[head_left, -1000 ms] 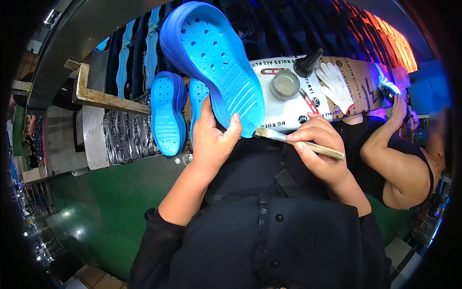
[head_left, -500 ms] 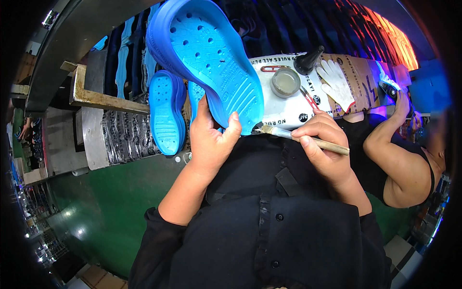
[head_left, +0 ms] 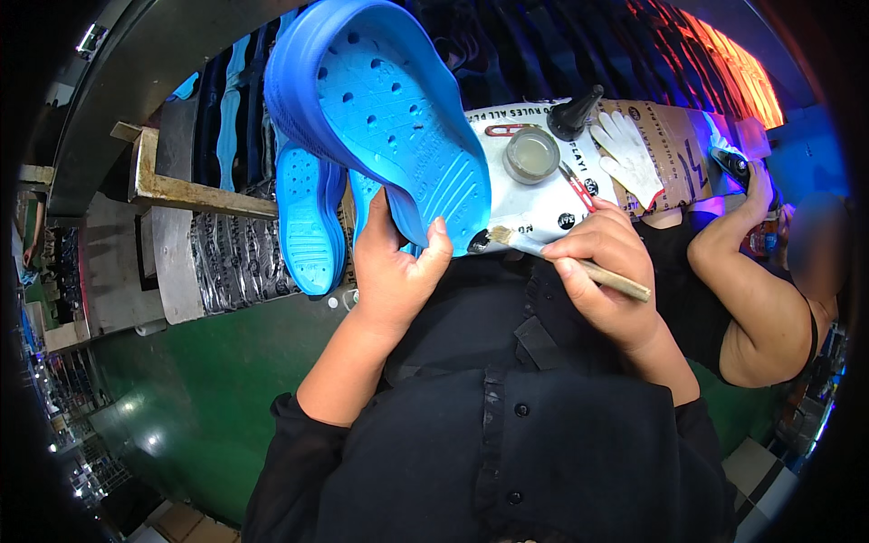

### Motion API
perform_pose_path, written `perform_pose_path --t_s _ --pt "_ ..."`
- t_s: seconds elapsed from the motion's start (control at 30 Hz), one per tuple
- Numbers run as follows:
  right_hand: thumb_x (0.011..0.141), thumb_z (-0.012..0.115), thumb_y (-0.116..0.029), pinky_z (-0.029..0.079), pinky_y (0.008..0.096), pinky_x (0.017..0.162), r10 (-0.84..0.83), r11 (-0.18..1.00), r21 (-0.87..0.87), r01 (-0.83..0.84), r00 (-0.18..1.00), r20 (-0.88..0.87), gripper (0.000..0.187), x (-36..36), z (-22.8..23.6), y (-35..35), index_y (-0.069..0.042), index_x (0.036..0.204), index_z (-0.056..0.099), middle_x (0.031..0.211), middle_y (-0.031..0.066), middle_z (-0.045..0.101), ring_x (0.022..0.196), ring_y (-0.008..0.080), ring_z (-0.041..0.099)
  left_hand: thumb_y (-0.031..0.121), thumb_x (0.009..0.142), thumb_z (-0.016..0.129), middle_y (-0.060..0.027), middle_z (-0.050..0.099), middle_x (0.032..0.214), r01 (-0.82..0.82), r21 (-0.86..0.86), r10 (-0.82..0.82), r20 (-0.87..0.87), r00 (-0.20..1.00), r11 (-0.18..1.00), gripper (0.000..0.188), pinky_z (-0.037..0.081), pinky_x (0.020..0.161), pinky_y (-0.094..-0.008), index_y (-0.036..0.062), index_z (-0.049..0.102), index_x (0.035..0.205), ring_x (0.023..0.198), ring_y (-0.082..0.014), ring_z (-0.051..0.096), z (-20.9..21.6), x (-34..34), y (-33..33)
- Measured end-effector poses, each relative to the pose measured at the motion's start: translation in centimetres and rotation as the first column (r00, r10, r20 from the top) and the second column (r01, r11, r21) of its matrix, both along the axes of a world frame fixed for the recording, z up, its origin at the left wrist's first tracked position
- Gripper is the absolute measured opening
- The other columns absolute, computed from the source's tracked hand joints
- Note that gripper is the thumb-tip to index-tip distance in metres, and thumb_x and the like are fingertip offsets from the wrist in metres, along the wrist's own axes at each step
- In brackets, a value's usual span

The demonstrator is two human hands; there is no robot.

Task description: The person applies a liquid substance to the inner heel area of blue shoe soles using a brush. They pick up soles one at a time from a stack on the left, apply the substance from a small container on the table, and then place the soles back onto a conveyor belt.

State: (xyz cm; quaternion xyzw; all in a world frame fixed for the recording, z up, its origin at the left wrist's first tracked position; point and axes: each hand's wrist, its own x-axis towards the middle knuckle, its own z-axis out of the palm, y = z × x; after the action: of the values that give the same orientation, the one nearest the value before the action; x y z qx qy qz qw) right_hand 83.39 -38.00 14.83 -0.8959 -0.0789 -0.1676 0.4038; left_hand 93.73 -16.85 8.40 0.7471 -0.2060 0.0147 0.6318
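Blue sole (head_left: pixel 412 149) tilts in left hand (head_left: pixel 398 271), a gap between edge and brush (head_left: pixel 529 244).

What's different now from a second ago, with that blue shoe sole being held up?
The held blue sole has swung left at its upper end and tipped, showing more of its outer side wall. The brush tip, close against the sole's lower end before, now shows a small gap from it. Nothing was let go: the left hand keeps the sole, the right hand the brush. The round cup and white glove stayed put.
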Motion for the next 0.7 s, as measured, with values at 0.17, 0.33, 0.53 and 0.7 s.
perform_pose_path --t_s 0.17,0.33,0.53,0.7 --pt "0.073 0.07 -0.011 0.038 0.0411 0.091 0.009 0.997 -0.071 -0.009 1.0 -0.006 0.009 0.2 0.0 1.0 -0.01 0.082 0.069 0.075 0.0023 0.065 0.073 0.0203 0.059 0.012 0.08 0.065 -0.0182 0.063 0.101 0.009 -0.051 -0.009 -0.008 1.0 0.999 0.05 0.049 0.082 -0.0317 -0.0077 0.045 0.121 0.091 -0.0232 0.064 0.3 -0.2 -0.3" --pt "0.073 0.07 -0.011 0.037 0.0416 0.093 0.006 0.998 -0.063 -0.005 1.0 0.008 0.009 0.0 0.1 0.2 -0.01 0.082 0.069 0.074 0.0026 0.064 0.073 0.0201 0.06 0.012 0.08 0.065 -0.0163 0.063 0.099 0.011 -0.066 -0.011 0.01 1.0 0.998 0.046 0.049 0.081 -0.0309 -0.0065 0.047 0.118 0.088 -0.0221 0.063 0.3 -0.3 -0.1" --pt "0.072 0.071 -0.013 0.036 0.0411 0.095 0.001 0.998 -0.059 0.001 1.0 0.028 0.01 0.3 -0.2 1.4 -0.012 0.082 0.069 0.074 0.0018 0.064 0.074 0.0193 0.059 0.009 0.079 0.065 -0.0143 0.061 0.1 -0.013 -0.187 0.01 -0.018 1.0 0.982 0.04 0.048 0.08 -0.031 -0.0049 0.049 0.113 0.088 -0.0215 0.062 0.5 -0.4 -0.6" --pt "0.073 0.07 -0.013 0.036 0.0425 0.096 0.006 0.999 -0.041 -0.005 1.0 0.022 0.01 0.2 -0.3 0.8 -0.012 0.083 0.07 0.071 0.0013 0.064 0.074 0.019 0.059 0.008 0.078 0.065 -0.0137 0.062 0.096 -0.035 -0.135 0.051 0.113 0.992 0.99 0.031 0.049 0.077 -0.0319 -0.0042 0.054 0.104 0.084 -0.0214 0.061 -0.2 -0.3 -0.4"
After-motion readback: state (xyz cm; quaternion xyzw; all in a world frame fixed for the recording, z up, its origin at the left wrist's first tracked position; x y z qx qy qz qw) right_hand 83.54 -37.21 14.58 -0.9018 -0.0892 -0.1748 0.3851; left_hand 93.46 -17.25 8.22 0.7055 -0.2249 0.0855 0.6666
